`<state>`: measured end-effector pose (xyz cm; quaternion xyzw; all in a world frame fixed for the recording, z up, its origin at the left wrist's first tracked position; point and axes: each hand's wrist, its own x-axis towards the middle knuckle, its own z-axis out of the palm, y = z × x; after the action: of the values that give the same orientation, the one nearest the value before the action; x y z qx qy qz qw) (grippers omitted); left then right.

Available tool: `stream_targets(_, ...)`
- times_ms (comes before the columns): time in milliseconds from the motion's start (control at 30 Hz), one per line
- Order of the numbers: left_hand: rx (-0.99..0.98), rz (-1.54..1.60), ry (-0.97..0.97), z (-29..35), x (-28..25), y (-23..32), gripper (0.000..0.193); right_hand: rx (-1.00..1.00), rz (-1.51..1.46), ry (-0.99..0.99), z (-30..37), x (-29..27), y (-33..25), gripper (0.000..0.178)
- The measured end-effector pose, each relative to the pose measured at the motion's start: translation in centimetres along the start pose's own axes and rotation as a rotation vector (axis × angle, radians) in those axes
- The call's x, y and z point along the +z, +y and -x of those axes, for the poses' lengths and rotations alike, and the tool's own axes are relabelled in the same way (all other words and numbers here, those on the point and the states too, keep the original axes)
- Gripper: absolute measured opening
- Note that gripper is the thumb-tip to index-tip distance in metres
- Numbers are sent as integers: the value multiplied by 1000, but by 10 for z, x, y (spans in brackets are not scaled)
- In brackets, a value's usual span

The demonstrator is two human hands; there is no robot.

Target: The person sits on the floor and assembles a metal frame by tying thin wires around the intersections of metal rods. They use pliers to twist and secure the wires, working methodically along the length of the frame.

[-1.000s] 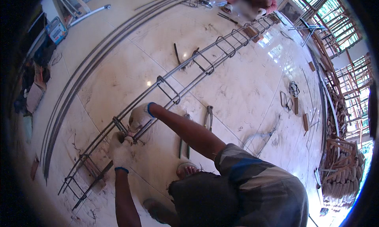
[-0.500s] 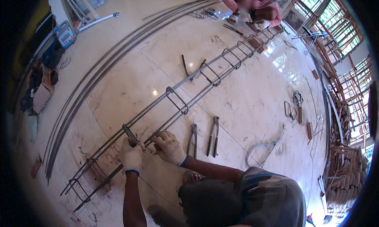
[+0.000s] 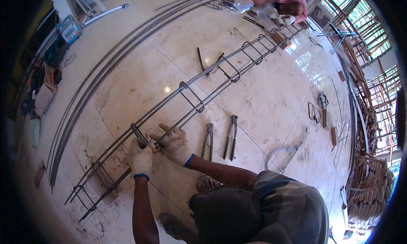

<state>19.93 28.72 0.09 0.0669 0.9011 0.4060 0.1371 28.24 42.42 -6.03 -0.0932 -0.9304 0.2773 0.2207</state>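
Observation:
A long steel rebar cage (image 3: 159, 109) with square stirrups runs diagonally across the floor. My left hand (image 3: 140, 160), in a white knit glove with a blue cuff, is closed round a stirrup (image 3: 135, 130) near the cage's near end. Against the cage's right-hand bars rests my gloved right hand (image 3: 174, 145), its thumb and forefinger spread apart; the other fingers are partly hidden. Two long-handled pincers, one dark (image 3: 207, 141) and one with yellow-marked handles (image 3: 230, 138), lie just right of my right hand.
Long loose rebars (image 3: 101, 74) curve along the left. At the far end a co-worker (image 3: 282, 8) in gloves crouches by the cage. Wooden blocks (image 3: 281, 39) and a brick (image 3: 106, 182) lie under it. A wire coil (image 3: 283, 155), loose stirrups (image 3: 313, 111) and timber (image 3: 369, 180) are on the right.
My right hand has shifted slightly left and up along the bars, its thumb and forefinger spreading. My left hand stays at the stirrup. The view has tilted a little.

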Motion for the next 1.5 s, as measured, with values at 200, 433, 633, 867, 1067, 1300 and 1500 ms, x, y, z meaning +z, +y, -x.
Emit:
stream_targets(200,33,-30,7,-4,4,-19,18,50,30,31,4,0,-13,30)
stream_targets(433,75,46,33,7,-1,1,16,31,32,22,3,-1,-14,26)
stream_targets(633,78,24,41,-2,6,-19,18,41,110,-21,0,-11,-23,28)
stream_targets(867,80,65,26,8,4,2,11,178,-150,-220,27,-13,-30,31)
stream_targets(1067,245,94,-71,14,-1,-18,29,102,-61,-402,17,-2,-31,28)
stream_targets(1300,430,-211,-36,25,-28,-29,53,-108,-57,-519,-9,-41,-19,29)
stream_targets(1500,531,-208,-7,20,-16,-47,46,-188,6,-561,-17,-38,3,22)
